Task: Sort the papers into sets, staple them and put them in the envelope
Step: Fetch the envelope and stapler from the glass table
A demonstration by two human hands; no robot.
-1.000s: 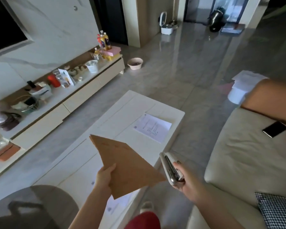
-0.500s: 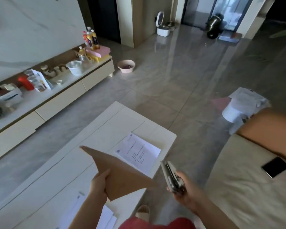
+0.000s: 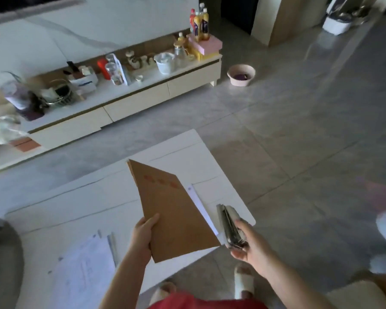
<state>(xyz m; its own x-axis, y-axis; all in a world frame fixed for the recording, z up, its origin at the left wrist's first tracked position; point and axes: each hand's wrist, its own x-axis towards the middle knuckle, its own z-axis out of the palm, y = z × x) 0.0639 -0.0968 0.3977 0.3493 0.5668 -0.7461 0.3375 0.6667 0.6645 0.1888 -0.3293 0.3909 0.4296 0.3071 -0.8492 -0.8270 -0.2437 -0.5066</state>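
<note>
While left hand [image 3: 143, 236] pinches envelope [image 3: 172, 210] pointing away, right hand [image 3: 252, 246] grips stapler [image 3: 228, 226].

Both hands reach forward — the left hand [image 3: 143, 235] pinches the envelope [image 3: 172, 210] at its near edge, the right hand [image 3: 250, 244] curls around the stapler [image 3: 228, 226] beside that envelope.

Flat brown kraft-paper envelope [image 3: 172, 210]: held tilted above the white desk [image 3: 87, 197], gripped at its near left edge, one corner pointing toward 11 o'clock, faint red printing on its face. White printed sheet [image 3: 200, 205]: partly covered at the envelope's 3 o'clock edge. Loose white printed papers [image 3: 85, 268]: flat on the desk at 7 o'clock. Silver metal stapler [image 3: 230, 226]: held at 4 o'clock, closed.
</note>
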